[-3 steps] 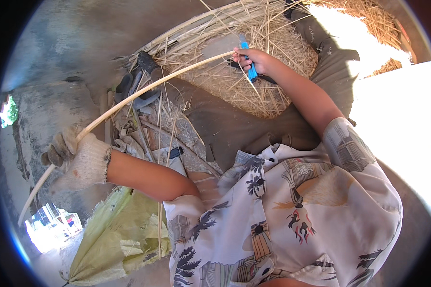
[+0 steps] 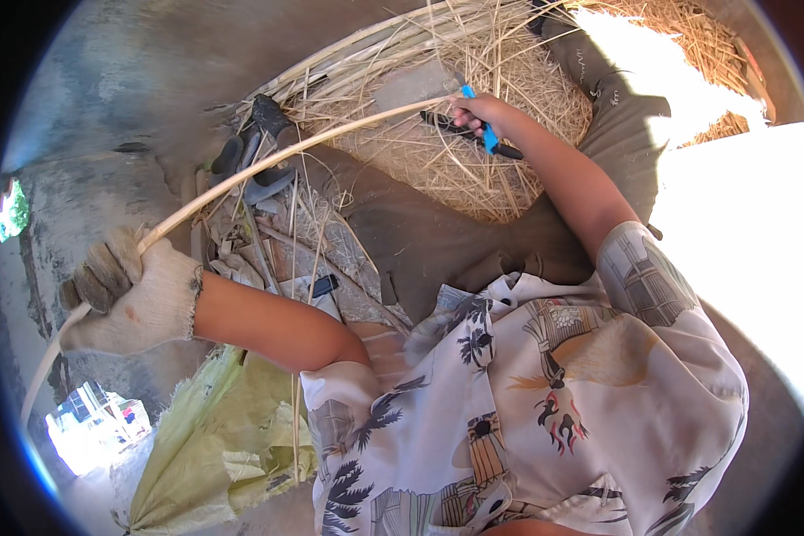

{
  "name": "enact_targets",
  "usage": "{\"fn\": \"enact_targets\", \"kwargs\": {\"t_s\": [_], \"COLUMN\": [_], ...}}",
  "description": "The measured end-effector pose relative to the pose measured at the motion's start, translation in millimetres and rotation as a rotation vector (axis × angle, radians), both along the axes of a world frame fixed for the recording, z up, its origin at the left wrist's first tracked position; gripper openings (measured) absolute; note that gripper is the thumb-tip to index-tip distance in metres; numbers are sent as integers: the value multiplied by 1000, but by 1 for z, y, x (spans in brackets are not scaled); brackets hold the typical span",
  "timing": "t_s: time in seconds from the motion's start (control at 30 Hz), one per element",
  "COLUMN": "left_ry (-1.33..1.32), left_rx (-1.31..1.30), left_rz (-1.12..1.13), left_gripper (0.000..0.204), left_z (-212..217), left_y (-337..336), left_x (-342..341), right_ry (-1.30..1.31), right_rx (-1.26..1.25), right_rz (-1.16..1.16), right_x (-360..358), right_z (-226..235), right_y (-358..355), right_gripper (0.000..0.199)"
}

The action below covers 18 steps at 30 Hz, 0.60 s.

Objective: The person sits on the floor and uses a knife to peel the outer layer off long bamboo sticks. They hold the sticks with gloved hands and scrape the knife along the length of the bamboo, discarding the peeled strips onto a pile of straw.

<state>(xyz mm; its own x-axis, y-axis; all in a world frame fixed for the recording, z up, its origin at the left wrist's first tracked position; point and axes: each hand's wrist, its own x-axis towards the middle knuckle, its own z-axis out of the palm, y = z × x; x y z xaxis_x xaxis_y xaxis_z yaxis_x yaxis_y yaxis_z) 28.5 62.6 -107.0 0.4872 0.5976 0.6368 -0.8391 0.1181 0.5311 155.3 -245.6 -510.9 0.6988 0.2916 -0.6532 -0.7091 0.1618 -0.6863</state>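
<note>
A long, pale strip of bamboo or cane point(image 2: 290, 152) bows across the view from far left to upper middle. My left hand point(image 2: 121, 290), in a soiled knitted glove, is closed round it toward its left end, with the tail curving down past the glove. At the other end my bare right hand point(image 2: 484, 114) pinches the strip's tip. A slim bright-blue tool point(image 2: 490, 139) is also in that hand; its working end is hidden by the fingers. Just below the hand shows a black elongated thing point(image 2: 451, 123), partly covered; I cannot tell whether it is held.
Loose straw and shavings point(image 2: 420, 174) cover the floor between my trousered legs point(image 2: 411, 223). Several long split strips point(image 2: 357, 49) lie along the wall at the top. A yellow-green woven sack point(image 2: 210, 447) lies at lower left, and a small dark device point(image 2: 324, 286) is near my left forearm.
My right hand has shifted slightly right, and the blue tool with it. My left hand has moved a little left and down along with the strip. More of the black thing shows.
</note>
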Motion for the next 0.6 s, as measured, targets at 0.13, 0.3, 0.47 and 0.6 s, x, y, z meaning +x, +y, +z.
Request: {"fn": "enact_targets", "kwargs": {"t_s": [0.13, 0.3, 0.47, 0.6], "left_ry": [68, 76, 52, 51], "left_rx": [10, 248, 278, 139], "left_rz": [261, 59, 132, 278], "left_gripper": [54, 55, 58, 57], "left_z": [-1, -5, -15, -9], "left_y": [-23, -18, -42, -60], "left_x": [28, 51, 74, 93], "right_ry": [-88, -366, -309, -458], "right_rx": [-1332, -1591, -1151, -1442], "right_rz": [54, 260, 667, 567], "right_x": [-16, -26, -28, -58], "right_z": [-29, -37, -25, -54], "right_y": [-20, -18, -1, 15], "right_gripper": [36, 44, 40, 31]}}
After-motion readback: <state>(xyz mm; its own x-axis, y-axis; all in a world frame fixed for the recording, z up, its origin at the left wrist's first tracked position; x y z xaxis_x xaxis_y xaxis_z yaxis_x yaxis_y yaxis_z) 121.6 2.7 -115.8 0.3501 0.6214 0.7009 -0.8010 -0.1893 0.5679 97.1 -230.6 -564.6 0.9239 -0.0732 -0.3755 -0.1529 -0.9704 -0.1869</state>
